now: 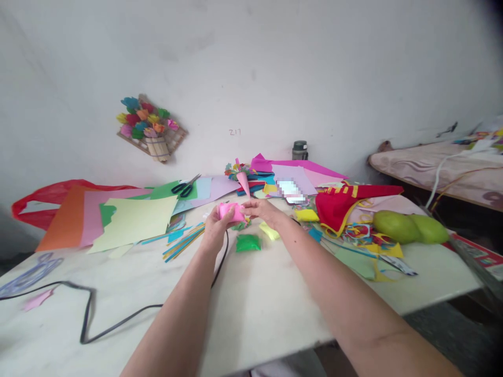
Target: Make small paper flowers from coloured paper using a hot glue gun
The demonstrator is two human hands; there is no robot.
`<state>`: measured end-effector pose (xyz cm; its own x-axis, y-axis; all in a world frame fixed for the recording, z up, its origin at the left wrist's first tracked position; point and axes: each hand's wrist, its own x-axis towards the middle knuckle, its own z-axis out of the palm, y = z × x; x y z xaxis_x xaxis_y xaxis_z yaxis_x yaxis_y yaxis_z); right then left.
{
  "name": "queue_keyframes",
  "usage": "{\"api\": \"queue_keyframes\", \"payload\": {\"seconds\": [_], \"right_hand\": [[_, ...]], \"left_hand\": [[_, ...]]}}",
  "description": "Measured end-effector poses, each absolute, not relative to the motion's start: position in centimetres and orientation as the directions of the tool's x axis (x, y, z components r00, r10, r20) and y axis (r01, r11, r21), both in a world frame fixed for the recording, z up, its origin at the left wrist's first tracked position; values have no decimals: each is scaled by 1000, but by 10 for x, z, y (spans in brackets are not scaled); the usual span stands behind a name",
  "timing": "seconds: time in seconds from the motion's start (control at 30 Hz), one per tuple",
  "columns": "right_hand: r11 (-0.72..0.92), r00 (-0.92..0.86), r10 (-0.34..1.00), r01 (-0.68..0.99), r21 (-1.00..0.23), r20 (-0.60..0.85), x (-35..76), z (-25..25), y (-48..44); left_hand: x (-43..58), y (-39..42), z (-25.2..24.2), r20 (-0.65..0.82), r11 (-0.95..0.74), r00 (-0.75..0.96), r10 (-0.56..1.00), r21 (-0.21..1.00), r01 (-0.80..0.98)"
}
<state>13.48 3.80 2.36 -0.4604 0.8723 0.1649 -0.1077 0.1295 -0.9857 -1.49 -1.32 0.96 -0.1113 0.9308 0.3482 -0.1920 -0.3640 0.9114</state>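
Note:
A small bright pink packet [231, 211] is raised a little over the middle of the table. My left hand [216, 222] is closed around its left side, thumb on the front. At its right edge the fingers of my right hand [262, 209] pinch together on the packet. Just below lies a shiny green packet [248, 243], and a pale yellow packet [269, 230] is under my right wrist. Another yellow packet [307, 215] rests farther right. Behind my hands stands a pink paper cone [243, 183] with colourful paper pieces at its top.
Black-handled scissors [186, 187] lie on coloured sheets [133, 222] at the left. Paper strips [184, 245] and a black cable [88, 309] cross the table. To the right are a red cloth [334, 205], green fruits [408, 226] and scraps; a dark bottle [299, 150] stands behind.

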Motion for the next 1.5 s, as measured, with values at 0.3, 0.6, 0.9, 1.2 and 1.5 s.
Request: {"api": "queue_keyframes", "payload": {"seconds": [0.3, 0.6, 0.9, 1.2, 1.5], "right_hand": [[119, -426, 884, -191, -974, 192, 125, 22, 36], [148, -351, 912, -205, -967, 214, 125, 30, 30], [104, -380, 907, -215, -971, 181, 123, 24, 34], [131, -326, 925, -213, -968, 197, 123, 31, 29], [155, -396, 885, -245, -957, 245, 123, 29, 30]], "left_hand": [[-13, -13, 10, 330, -336, -72, 941, 896, -291], [-11, -17, 15, 300, -303, -55, 952, 909, -287], [-9, -20, 17, 307, -312, -62, 950, 907, -283], [-12, -13, 14, 230, -255, -125, 965, 934, -251], [-12, -15, 18, 217, -234, -91, 972, 929, -287]]}}
